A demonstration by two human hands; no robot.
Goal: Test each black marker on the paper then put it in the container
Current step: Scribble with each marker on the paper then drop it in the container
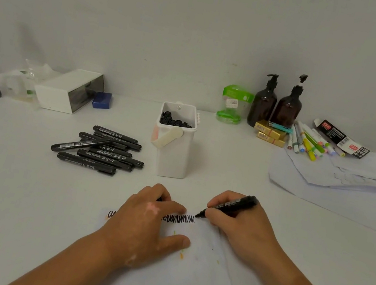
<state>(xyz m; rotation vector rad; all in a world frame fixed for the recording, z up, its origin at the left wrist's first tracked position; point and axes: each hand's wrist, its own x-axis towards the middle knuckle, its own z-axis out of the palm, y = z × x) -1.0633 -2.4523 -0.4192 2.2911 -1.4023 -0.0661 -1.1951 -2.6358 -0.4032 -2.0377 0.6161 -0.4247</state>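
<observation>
The right hand point(240, 225) grips one uncapped marker point(231, 206) like a pen, with thumb and fingers curled around its barrel. The tip touches the paper point(198, 268) at the right end of a black zigzag line point(181, 219). The left hand point(143, 222) lies flat on the paper with fingers spread and presses the sheet to the surface point(24, 189). A small dark thing shows at its knuckles; it may be the cap, but I cannot tell. The step in hand is, I think, the test stroke itself. To do it well, the pressure should be light and even, so that the line shows whether the ink flows without breaks. The tip is very near the upper right edge of the sheet, so the stroke should end here or turn back, otherwise ink goes on the surface. The left hand should hold the sheet firmly, because the thin paper could slide or wrinkle under the tip. The white container point(175, 155) stands just behind the hands, with dark round ends visible inside. The untested markers point(101, 150) lie in a pile to its left, so several appear to remain.
</observation>
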